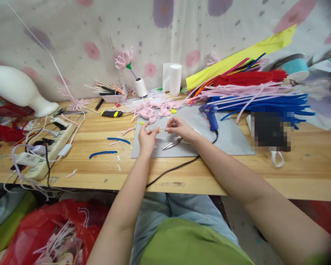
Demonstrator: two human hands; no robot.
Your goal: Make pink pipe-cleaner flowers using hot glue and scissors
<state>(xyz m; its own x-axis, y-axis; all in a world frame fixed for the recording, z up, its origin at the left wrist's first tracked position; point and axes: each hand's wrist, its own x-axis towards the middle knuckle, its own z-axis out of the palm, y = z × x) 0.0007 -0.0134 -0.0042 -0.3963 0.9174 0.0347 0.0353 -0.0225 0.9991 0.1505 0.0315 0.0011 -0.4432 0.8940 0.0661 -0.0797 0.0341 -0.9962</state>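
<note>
Above the grey cutting mat (228, 140), both of my hands meet with fingers drawn together. My left hand (148, 139) is closed in a pinch, a tiny yellowish bit showing by its thumb tip. Facing it, my right hand (181, 129) pinches too; what lies between its fingers is too small to name. Thin pale strands show just above the fingertips. Scissors (172, 144) lie under my right hand, blades pointing left and handles partly hidden. Pink fuzzy petals (146, 111) are heaped behind my hands, beside a small yellow piece (173, 110).
A blue glue gun (211, 117) rests on the mat, its black cord running to the front edge. Blue pipe cleaners (264, 103) are piled at right. A power strip (51, 151) with tangled cables is at left. A red bag (30, 232) of scraps sits below.
</note>
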